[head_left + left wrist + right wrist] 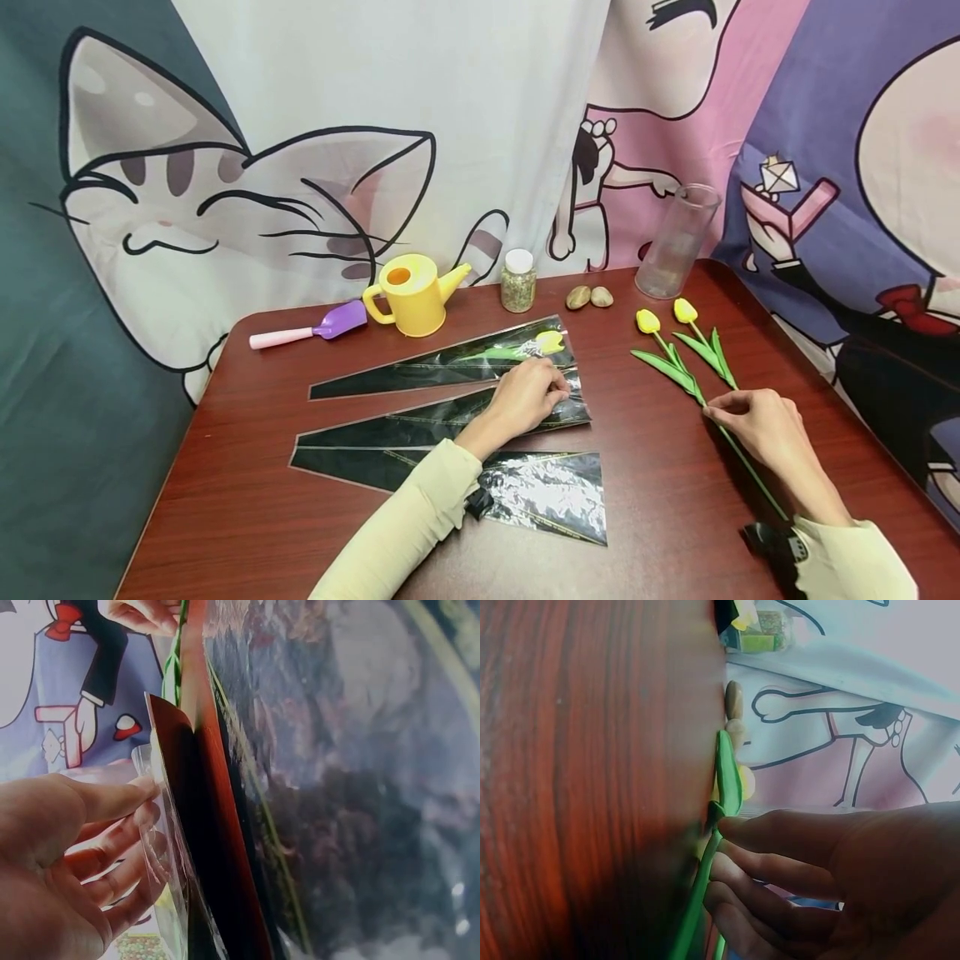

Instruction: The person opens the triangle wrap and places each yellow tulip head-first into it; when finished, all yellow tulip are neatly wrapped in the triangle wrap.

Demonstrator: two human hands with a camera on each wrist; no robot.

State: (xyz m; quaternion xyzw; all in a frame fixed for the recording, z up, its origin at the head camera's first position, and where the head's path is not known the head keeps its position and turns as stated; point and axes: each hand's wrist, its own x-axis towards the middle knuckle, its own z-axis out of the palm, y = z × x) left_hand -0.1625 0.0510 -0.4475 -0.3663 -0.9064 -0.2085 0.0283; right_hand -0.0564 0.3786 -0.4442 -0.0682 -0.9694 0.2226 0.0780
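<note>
Wooden table [660, 517], left hand [525, 398] pinching cellophane sleeve [450, 421], right hand [765, 427] pinching tulip stem [701, 398]

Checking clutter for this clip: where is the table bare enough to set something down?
Bare wood lies on the table left of the cellophane sleeves, and between the sleeves and the tulips. It is crowded along the back: scoop, watering can, jar, stones, vase.

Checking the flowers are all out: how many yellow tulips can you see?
3: one inside the far cellophane sleeve, two on the table's right, one stem pinched by the right hand.
</note>
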